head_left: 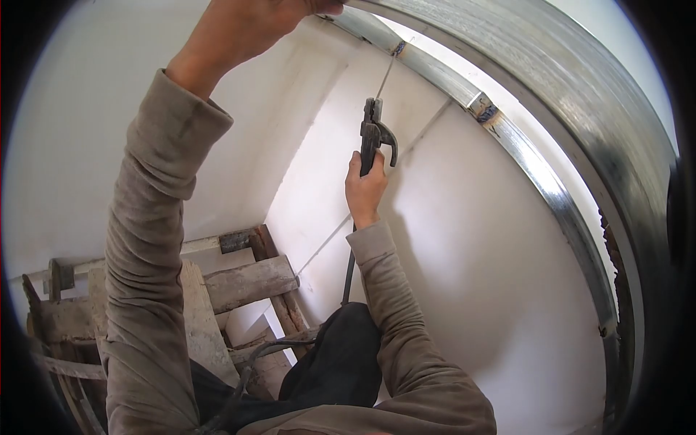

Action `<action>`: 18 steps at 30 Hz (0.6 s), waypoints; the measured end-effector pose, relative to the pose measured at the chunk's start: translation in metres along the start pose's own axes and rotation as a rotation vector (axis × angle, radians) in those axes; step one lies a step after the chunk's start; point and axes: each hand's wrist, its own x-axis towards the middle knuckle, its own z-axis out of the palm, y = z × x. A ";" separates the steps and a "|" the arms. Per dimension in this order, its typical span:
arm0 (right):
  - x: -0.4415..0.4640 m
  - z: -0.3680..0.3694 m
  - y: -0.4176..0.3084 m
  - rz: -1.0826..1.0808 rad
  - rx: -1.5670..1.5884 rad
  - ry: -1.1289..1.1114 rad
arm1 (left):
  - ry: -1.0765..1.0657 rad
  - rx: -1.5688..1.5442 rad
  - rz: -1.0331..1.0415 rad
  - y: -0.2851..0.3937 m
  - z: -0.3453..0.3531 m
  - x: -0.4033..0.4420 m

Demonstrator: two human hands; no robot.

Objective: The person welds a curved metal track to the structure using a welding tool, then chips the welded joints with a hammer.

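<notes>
The black lever-handled clamp (370,136), in the closed grip of the right hand (365,191), points its thin grey rod (386,76) towards the shiny silver metal bar (438,75), seemingly an alignment calling for steadiness, while the cropped left hand's (250,32) hold cannot be told.

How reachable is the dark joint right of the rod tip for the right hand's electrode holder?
Probably yes: the right hand holds the electrode holder below the metal rail, and nothing visible blocks its rod from the dark joint, though depth is uncertain.
</notes>
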 end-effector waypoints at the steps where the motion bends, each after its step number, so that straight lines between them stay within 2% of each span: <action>1: 0.001 0.000 0.000 0.001 0.003 -0.001 | -0.002 -0.007 0.003 -0.001 0.002 0.001; 7: 0.000 -0.002 -0.007 0.047 0.034 -0.026 | 0.033 -0.008 0.078 -0.002 0.001 0.001; 13: -0.001 0.002 -0.002 0.002 0.020 0.002 | 0.006 -0.043 0.058 -0.006 0.001 0.000; 18: -0.002 0.002 -0.005 0.058 0.042 -0.018 | 0.014 -0.009 0.092 -0.005 0.003 0.000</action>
